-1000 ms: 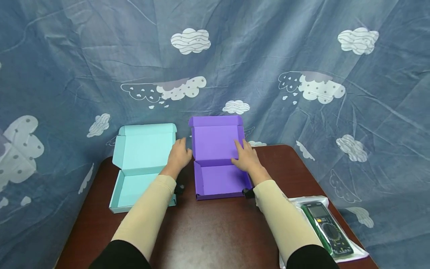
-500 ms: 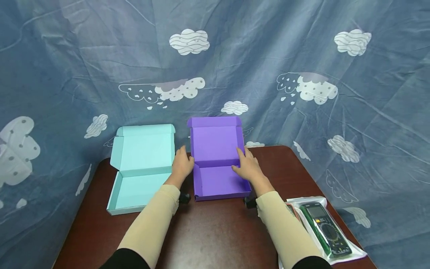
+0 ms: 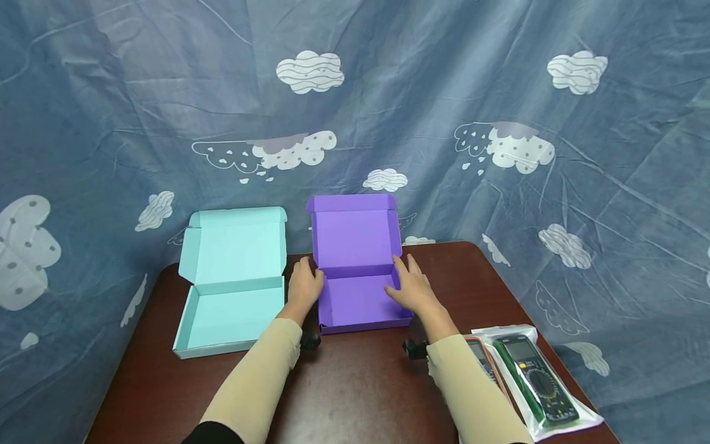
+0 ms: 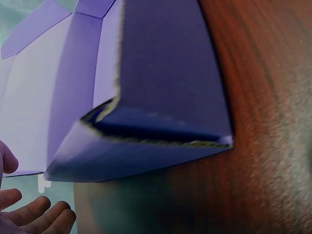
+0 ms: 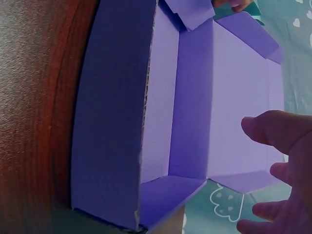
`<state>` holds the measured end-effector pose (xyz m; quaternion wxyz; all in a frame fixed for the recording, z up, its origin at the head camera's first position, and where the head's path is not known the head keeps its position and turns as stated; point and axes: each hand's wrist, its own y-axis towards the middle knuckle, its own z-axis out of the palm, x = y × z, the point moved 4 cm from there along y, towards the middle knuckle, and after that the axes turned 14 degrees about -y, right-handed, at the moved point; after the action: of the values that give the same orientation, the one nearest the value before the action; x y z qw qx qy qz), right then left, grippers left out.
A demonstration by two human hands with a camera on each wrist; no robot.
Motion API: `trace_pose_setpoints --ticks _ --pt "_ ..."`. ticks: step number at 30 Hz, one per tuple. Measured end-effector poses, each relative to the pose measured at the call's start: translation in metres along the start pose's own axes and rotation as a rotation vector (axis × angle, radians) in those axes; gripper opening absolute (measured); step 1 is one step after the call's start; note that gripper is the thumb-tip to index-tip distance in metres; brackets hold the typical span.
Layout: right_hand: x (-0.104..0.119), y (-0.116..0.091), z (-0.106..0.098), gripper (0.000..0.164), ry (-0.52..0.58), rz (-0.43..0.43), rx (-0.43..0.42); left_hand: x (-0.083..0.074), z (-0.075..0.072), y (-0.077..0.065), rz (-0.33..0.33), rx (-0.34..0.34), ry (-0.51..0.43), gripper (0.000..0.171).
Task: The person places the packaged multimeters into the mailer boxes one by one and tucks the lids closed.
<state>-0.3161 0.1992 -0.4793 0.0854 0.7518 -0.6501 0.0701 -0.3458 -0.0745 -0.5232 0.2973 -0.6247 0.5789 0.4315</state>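
Note:
A purple cardboard box (image 3: 363, 302) stands on the table with its lid raised and nothing inside its tray. My left hand (image 3: 305, 285) is beside the box's left side, in the gap between it and a teal box (image 3: 233, 317). In the left wrist view, my left fingers (image 4: 36, 214) are loosely spread near the box's corner. On the opposite side, my right hand (image 3: 416, 290) has its thumb toward the box and its fingers spread outside the right edge. The right wrist view has the right thumb (image 5: 278, 127) in front of the raised lid; contact there cannot be told.
The teal box also has its lid up, leaning toward the blue cloud-patterned cloth (image 3: 355, 123). At the table's right edge lies a black multimeter (image 3: 540, 379) in clear plastic packaging. An orange-edged multimeter (image 3: 485, 361) is partly hidden by the right sleeve. The table (image 3: 355, 382) is dark brown.
Both hands have drawn back toward me along the purple box's sides. The orange-edged multimeter has come into view beside the right sleeve. The boxes keep their places.

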Motion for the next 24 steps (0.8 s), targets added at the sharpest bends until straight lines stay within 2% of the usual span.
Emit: trace_pose_setpoints --ticks 7,18,24 --pt "-0.011 -0.014 0.002 0.086 0.034 0.032 0.032 0.006 0.009 -0.004 0.011 -0.018 -0.019 0.049" --pt "-0.030 -0.047 0.008 0.082 0.052 0.070 0.048 0.018 0.019 -0.012 0.011 -0.023 0.024 0.042" --pt "-0.042 -0.065 0.013 0.081 0.034 0.108 0.065 0.023 0.024 -0.010 0.029 -0.024 0.041 0.038"
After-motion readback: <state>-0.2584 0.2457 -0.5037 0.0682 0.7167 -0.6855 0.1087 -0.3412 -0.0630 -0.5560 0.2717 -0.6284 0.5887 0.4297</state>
